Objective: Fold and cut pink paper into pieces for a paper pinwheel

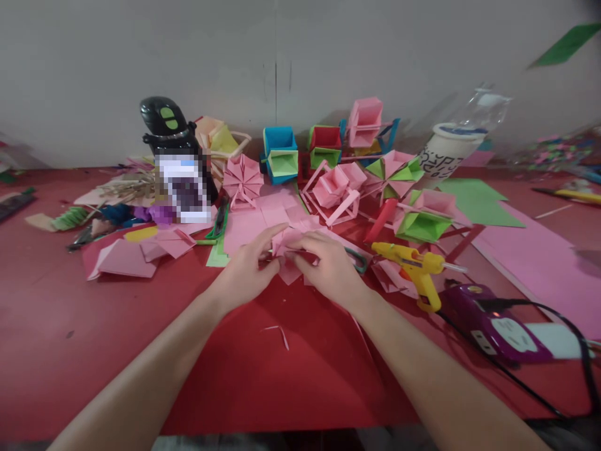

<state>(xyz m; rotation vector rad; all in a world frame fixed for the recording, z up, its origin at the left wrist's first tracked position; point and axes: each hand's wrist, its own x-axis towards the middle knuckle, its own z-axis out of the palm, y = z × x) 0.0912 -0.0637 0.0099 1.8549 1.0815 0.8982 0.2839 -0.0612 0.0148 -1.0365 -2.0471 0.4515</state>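
Between my two hands, over the middle of the red table, is a small folded piece of pink paper (287,240). My left hand (246,268) pinches its left side with thumb and fingers. From the right, my right hand (328,266) closes on the same piece, its fingertips partly hiding the folds. Pink paper sheets (263,219) lie flat just behind my hands. A thin pink paper strip (283,337) rests on the table nearer to me. Scissors with green handles (360,258) lie partly hidden beside my right hand.
A yellow glue gun (416,266) and a purple power strip (500,326) with black cables stand at the right. Folded paper models (280,153) line the back. A phone (184,188) leans on a black holder at the left, near folded pink papers (126,258). A white cup (446,150) stands behind.
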